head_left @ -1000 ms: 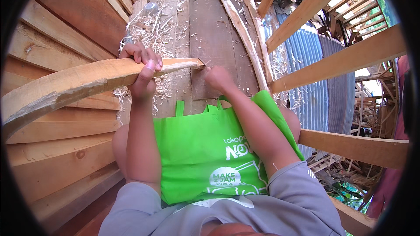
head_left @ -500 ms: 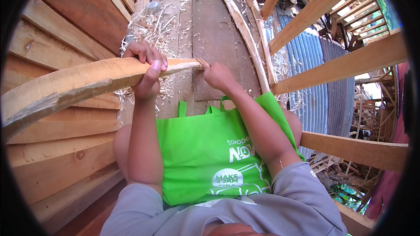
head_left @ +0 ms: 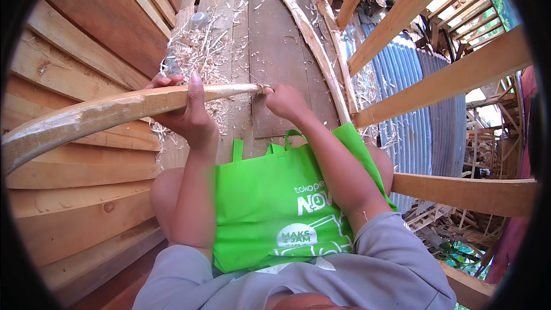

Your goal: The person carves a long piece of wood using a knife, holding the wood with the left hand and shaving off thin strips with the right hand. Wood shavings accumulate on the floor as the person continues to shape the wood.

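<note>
A long curved piece of wood (head_left: 109,106) runs in from the left edge and narrows to a pale, whittled tip. My left hand (head_left: 186,109) grips it from beneath, thumb up along the near side and fingers round the far side. At the tip, my right hand (head_left: 283,102) is closed in a fist, and a thin dark sliver shows beside it. Whatever sits inside that fist is hidden. Across my lap lies a green cloth bag (head_left: 252,212) with white print, its loops pointing away from me and my right forearm over it.
Pale wood shavings (head_left: 198,51) litter the plank floor (head_left: 275,51), with a clear cup (head_left: 199,20) among them. Two peeled poles (head_left: 310,37) lie to the right. A plank wall (head_left: 74,69) stands on the left; wooden rails (head_left: 447,80) and corrugated metal sheets (head_left: 402,97) are on the right.
My left hand has rolled from over the wood to beneath it, and the wood has turned with it, showing a different side. My right fist stays at the tip.
</note>
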`<state>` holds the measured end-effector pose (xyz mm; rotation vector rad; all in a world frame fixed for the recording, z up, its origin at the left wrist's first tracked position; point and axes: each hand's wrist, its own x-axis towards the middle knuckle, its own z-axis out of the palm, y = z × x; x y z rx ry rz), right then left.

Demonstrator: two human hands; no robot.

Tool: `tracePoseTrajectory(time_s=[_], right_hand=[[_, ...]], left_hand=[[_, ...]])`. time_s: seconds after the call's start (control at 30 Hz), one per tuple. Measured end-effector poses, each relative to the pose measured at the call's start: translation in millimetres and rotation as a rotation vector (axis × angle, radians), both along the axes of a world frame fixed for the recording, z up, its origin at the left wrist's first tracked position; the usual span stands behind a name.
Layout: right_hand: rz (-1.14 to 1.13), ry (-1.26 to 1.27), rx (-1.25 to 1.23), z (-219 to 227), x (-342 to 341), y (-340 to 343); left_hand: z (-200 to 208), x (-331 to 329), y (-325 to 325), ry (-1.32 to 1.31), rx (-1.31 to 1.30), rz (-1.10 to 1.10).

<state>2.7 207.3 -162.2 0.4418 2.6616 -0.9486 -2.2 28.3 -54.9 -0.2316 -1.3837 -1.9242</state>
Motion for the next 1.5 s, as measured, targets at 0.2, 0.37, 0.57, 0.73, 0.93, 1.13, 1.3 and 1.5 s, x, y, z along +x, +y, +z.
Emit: tracePoseTrajectory(time_s=[0.2,0.37,0.57,0.73,0.93,1.13,1.3,1.5], right_hand=[[0.003,-0.054,-0.072,-3.6,-2.9,12.7],[0.047,-0.137,-0.110,19.2,3.0,15.5],[0.000,0.199,-0.199,36.2,22.2,-14.8],[-0.120,0.141,-0.182,-5.3,28.5,10.1],[-0.008,0.271,-0.248,22.1,22.4,-17.1],[-0.014,0.115,-0.174,11.3,7.2,10.8],[-0.081,0.145,-0.167,-25.9,15.6,27.3],[0.084,0.221,-0.149,27.9,19.1,-2.6]], left_hand=[[42.8,11.9,1.1,-0.016,0.150,-0.057],[38.9,-3.8,-25.7,0.025,0.158,-0.565],[42.3,-25.0,-41.9,0.198,-0.146,-1.117],[42.0,-25.0,-37.6,0.206,-0.108,-1.146],[36.6,-23.0,-42.1,0.186,-0.070,-1.092],[41.3,-31.4,-43.0,0.226,-0.096,-1.212],[44.6,-32.7,-38.2,0.225,-0.130,-1.248],[40.5,-31.4,-44.7,0.220,-0.118,-1.264]])
